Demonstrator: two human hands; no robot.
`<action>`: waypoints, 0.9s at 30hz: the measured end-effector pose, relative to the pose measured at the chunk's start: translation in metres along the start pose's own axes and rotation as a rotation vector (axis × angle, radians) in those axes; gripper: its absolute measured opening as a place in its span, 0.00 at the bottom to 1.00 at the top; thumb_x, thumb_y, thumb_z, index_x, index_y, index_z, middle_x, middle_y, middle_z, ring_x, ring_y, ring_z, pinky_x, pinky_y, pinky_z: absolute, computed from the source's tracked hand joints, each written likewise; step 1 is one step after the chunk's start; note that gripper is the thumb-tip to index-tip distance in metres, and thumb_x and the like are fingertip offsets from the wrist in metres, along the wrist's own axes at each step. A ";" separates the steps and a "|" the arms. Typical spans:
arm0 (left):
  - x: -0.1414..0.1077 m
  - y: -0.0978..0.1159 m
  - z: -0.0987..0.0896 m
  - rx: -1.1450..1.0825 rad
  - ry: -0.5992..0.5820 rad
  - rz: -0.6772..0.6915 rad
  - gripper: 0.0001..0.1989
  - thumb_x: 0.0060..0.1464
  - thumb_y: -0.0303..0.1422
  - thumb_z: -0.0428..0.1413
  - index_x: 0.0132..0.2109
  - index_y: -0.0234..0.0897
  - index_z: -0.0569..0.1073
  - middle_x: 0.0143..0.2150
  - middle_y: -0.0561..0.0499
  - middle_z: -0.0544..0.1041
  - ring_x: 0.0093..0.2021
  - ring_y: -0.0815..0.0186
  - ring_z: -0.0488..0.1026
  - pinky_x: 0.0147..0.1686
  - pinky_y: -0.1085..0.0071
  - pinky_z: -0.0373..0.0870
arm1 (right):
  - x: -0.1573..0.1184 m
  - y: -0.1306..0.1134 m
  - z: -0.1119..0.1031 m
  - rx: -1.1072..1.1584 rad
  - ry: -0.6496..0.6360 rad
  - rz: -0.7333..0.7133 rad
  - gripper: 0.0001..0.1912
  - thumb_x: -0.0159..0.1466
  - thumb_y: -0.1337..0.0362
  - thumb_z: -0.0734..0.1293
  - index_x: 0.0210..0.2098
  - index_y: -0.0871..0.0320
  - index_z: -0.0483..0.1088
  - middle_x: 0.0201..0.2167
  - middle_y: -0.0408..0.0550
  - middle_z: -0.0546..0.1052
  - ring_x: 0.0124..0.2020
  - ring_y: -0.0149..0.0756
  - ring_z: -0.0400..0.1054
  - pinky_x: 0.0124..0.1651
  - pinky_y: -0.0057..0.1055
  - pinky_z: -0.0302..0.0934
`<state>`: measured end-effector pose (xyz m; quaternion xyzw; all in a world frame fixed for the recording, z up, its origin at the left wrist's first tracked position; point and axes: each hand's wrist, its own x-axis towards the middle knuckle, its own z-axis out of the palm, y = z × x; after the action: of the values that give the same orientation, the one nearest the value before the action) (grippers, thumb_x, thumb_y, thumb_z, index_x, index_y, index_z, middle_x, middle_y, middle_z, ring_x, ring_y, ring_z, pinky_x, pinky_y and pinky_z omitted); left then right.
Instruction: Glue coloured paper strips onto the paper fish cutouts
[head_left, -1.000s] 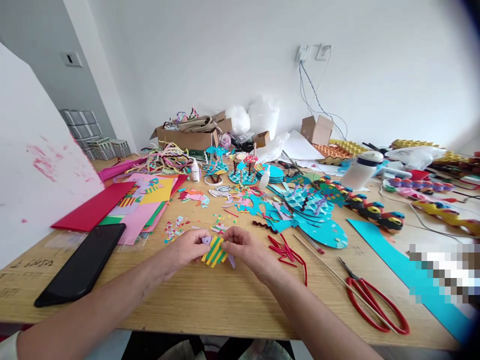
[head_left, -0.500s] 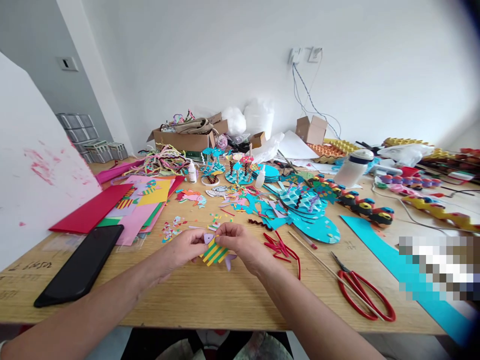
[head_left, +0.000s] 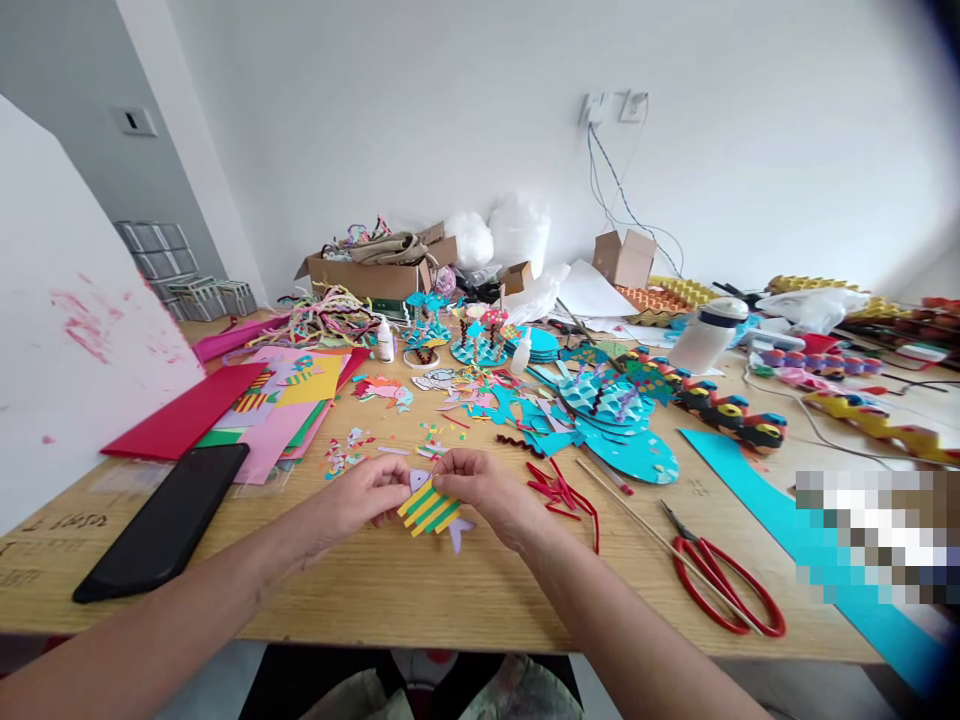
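Note:
A paper fish (head_left: 431,508) with a lilac head and tail and a body of yellow and green stripes is between my hands near the table's front. My left hand (head_left: 375,490) pinches its left side by the head. Thumb and fingers of my right hand (head_left: 469,480) close on its upper right edge. Just beyond my fingers lie small paper scraps (head_left: 349,452) in many colours. Red paper strips (head_left: 559,495) rest to the right of my right hand.
Red-handled scissors (head_left: 724,580) and a thin wooden stick (head_left: 660,540) lie at right. A black phone (head_left: 165,525) lies at left beside coloured paper sheets (head_left: 262,440). Glue bottles (head_left: 385,342), turquoise discs (head_left: 630,450) and a cardboard box (head_left: 367,280) stand or lie farther back.
The paper fish has turned slightly, so more of its stripes and lilac tail show below my right hand. Both hands stay nearly in place; the whole view has shifted a little.

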<state>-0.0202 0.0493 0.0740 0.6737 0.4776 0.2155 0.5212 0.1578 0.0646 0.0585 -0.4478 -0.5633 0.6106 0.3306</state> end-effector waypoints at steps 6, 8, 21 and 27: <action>0.002 -0.016 -0.011 0.197 0.105 0.000 0.07 0.43 0.33 0.47 0.32 0.36 0.64 0.25 0.56 0.64 0.27 0.69 0.62 0.25 0.75 0.59 | 0.009 0.008 0.011 -0.625 -0.024 -0.015 0.05 0.50 0.71 0.62 0.25 0.60 0.69 0.19 0.40 0.69 0.21 0.26 0.61 0.23 0.22 0.51; 0.005 -0.022 -0.013 0.287 0.143 0.024 0.07 0.41 0.29 0.46 0.31 0.36 0.66 0.25 0.56 0.65 0.28 0.69 0.63 0.28 0.73 0.60 | 0.009 0.006 0.016 -0.738 -0.014 -0.048 0.06 0.50 0.71 0.63 0.27 0.60 0.71 0.22 0.43 0.71 0.24 0.28 0.62 0.26 0.23 0.53; 0.027 -0.018 -0.031 0.386 0.261 0.083 0.04 0.41 0.31 0.49 0.27 0.38 0.67 0.24 0.56 0.68 0.26 0.68 0.64 0.27 0.74 0.57 | 0.042 -0.020 -0.057 -1.331 0.175 -0.125 0.11 0.55 0.69 0.59 0.32 0.56 0.72 0.30 0.46 0.76 0.32 0.33 0.67 0.31 0.25 0.52; 0.047 -0.013 -0.027 0.442 0.345 0.120 0.07 0.46 0.32 0.46 0.30 0.38 0.67 0.21 0.56 0.68 0.24 0.67 0.66 0.26 0.73 0.57 | 0.078 -0.026 -0.055 -1.412 0.135 -0.122 0.11 0.54 0.69 0.59 0.31 0.57 0.74 0.31 0.48 0.76 0.33 0.36 0.67 0.32 0.27 0.53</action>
<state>-0.0256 0.1033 0.0625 0.7513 0.5539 0.2480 0.2591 0.1759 0.1608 0.0727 -0.5596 -0.8267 0.0510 0.0295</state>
